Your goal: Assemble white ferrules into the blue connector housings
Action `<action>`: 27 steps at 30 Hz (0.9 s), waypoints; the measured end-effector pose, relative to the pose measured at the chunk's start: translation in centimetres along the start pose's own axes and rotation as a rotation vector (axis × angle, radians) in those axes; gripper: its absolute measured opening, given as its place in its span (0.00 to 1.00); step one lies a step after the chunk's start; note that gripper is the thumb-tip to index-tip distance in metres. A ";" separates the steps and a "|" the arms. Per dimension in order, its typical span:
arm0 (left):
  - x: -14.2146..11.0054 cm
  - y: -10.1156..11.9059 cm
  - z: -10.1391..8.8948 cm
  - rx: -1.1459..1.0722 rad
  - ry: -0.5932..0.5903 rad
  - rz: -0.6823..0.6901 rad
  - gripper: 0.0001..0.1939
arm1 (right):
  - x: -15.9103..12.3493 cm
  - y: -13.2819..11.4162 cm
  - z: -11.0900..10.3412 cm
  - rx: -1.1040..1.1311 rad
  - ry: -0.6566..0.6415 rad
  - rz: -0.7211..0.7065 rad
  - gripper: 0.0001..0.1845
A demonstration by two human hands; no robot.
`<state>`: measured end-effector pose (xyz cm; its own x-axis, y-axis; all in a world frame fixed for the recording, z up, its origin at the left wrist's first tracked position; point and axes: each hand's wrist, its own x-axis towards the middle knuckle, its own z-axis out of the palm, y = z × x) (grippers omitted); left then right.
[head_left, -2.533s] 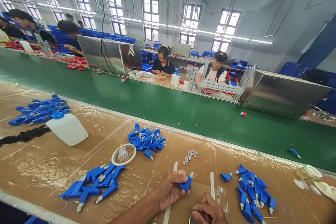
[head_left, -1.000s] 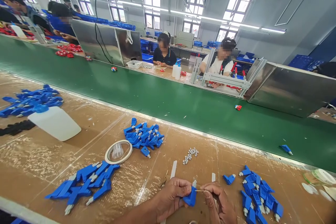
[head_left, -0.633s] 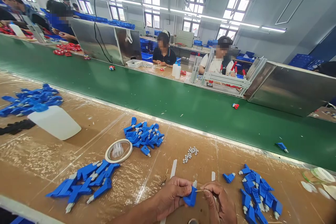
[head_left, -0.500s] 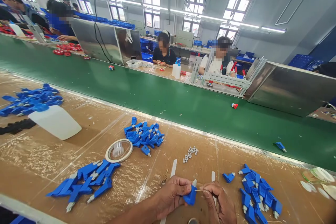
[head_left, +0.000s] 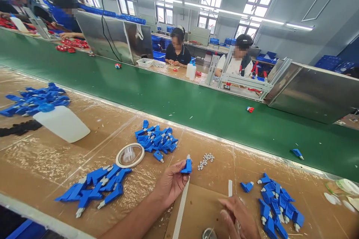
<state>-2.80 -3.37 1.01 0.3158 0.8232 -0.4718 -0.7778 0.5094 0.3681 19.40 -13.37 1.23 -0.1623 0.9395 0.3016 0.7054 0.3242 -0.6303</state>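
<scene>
One blue piece (head_left: 187, 167) with a gray tip is pinched between the thumb and fingers of the left hand (head_left: 173, 185), held up over the table (head_left: 151, 201) with its tip pointing up. The right hand (head_left: 242, 218) is a bit blurry, with its thumb and pointer finger apart. It is near a small round tin (head_left: 206, 232) that has a thin stick (head_left: 211, 232) in it.

Between the hands is a flat brown sheet (head_left: 199, 201), with a white strip (head_left: 181, 209) on its left side and a short white strip (head_left: 230, 188) near the right hand. Small gray bits (head_left: 206, 160) sit in a little heap just beside the blue piece.

To the right are a loose blue part (head_left: 247, 186) and a pile of blue parts (head_left: 279, 203). To the left, a tape roll (head_left: 119, 155) lies around a clear cup (head_left: 129, 155), with more blue heaps (head_left: 157, 138) near it. Farther left is a white bottle (head_left: 63, 123) with a blue cap. A jar (head_left: 343, 186) at the far right has some green on it, but any writing is too small to read.

Past the table runs a green belt (head_left: 157, 97) with a red and white toy part (head_left: 250, 109) on it. Across it, a person (head_left: 178, 53) in a dark shirt sits with both hands together.
</scene>
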 end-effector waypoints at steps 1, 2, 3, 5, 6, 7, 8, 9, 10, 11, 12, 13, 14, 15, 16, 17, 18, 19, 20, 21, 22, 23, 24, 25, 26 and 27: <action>0.1 0.1 0.1 -0.029 0.032 0.010 0.03 | 1.3 0.1 0.0 -0.040 -0.008 0.002 0.11; 0.3 0.1 0.1 -0.050 0.057 0.017 0.04 | 2.8 0.3 0.2 -0.068 -0.021 -0.017 0.11; 0.4 0.0 0.2 -0.065 0.078 0.019 0.05 | 4.3 0.5 0.5 -0.100 -0.051 -0.049 0.12; 0.6 -0.2 0.3 -0.077 0.106 0.013 0.06 | 7.0 1.1 1.6 -0.144 -0.105 -0.143 0.14; 0.7 -0.4 0.3 -0.077 0.116 0.008 0.07 | 8.1 1.5 2.2 -0.161 -0.124 -0.171 0.15; 0.8 -0.6 0.4 -0.076 0.123 0.004 0.07 | 8.9 1.9 2.8 -0.176 -0.141 -0.194 0.15; 0.9 -0.7 0.4 -0.073 0.127 -0.001 0.08 | 9.6 2.2 3.3 -0.190 -0.156 -0.208 0.16; 0.9 -0.8 0.4 -0.070 0.127 -0.004 0.08 | 10.0 2.5 3.6 -0.206 -0.175 -0.219 0.16; 1.0 -0.9 0.4 -0.066 0.123 -0.004 0.07 | 10.3 2.8 3.9 -0.223 -0.195 -0.228 0.16; 1.0 -0.9 0.4 -0.063 0.115 -0.004 0.07 | 10.4 2.9 4.0 -0.239 -0.215 -0.233 0.17; 1.0 -1.0 0.4 -0.058 0.104 -0.003 0.07 | 10.5 3.0 4.0 -0.253 -0.235 -0.233 0.17; 1.1 -1.0 0.4 -0.053 0.091 -0.001 0.06 | 10.6 3.1 3.9 -0.266 -0.256 -0.231 0.17; 1.1 -1.0 0.3 -0.049 0.078 0.004 0.05 | 10.7 3.1 3.8 -0.277 -0.277 -0.225 0.18; 1.1 -1.1 0.2 -0.046 0.062 0.009 0.05 | 10.8 3.0 3.8 -0.286 -0.298 -0.215 0.18; 1.2 -1.2 0.1 -0.042 0.045 0.013 0.04 | 11.0 2.9 3.7 -0.290 -0.319 -0.202 0.18; 1.2 -1.3 0.0 -0.037 0.026 0.016 0.04 | 11.1 2.8 3.7 -0.291 -0.339 -0.185 0.18; 1.2 -1.4 -0.1 -0.032 0.006 0.016 0.04 | 11.4 2.7 3.8 -0.287 -0.358 -0.166 0.17; 1.2 -1.5 -0.1 -0.025 -0.014 0.012 0.04 | 11.6 2.6 3.8 -0.277 -0.374 -0.144 0.16; 1.1 -1.6 -0.2 -0.016 -0.033 0.005 0.05 | 11.7 2.4 3.9 -0.260 -0.388 -0.120 0.15; 1.1 -1.7 -0.2 -0.006 -0.049 0.002 0.07 | 11.8 2.3 3.9 -0.235 -0.397 -0.095 0.13; 1.0 -1.8 -0.2 0.004 -0.065 0.003 0.09 | 11.9 2.1 3.8 -0.202 -0.402 -0.068 0.12; 0.9 -1.8 -0.2 0.016 -0.080 0.006 0.10 | 11.8 2.0 3.6 -0.158 -0.400 -0.040 0.11; 0.8 -1.8 -0.2 0.028 -0.097 0.009 0.12 | 11.6 1.9 3.4 -0.103 -0.392 -0.011 0.09; 0.7 -1.8 -0.2 0.040 -0.114 0.014 0.13 | 11.3 1.8 3.0 -0.038 -0.379 0.021 0.07; 0.6 -1.9 -0.1 0.054 -0.133 0.016 0.14 | 10.9 1.7 2.6 0.037 -0.366 0.057 0.06; 0.6 -1.9 -0.1 0.069 -0.153 0.018 0.15 | 10.4 1.7 2.3 0.122 -0.354 0.101 0.07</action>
<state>-1.14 -3.88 -0.06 0.3850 0.8585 -0.3388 -0.7470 0.5055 0.4319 17.37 -2.75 1.68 -0.3397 0.9404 -0.0186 0.6464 0.2190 -0.7309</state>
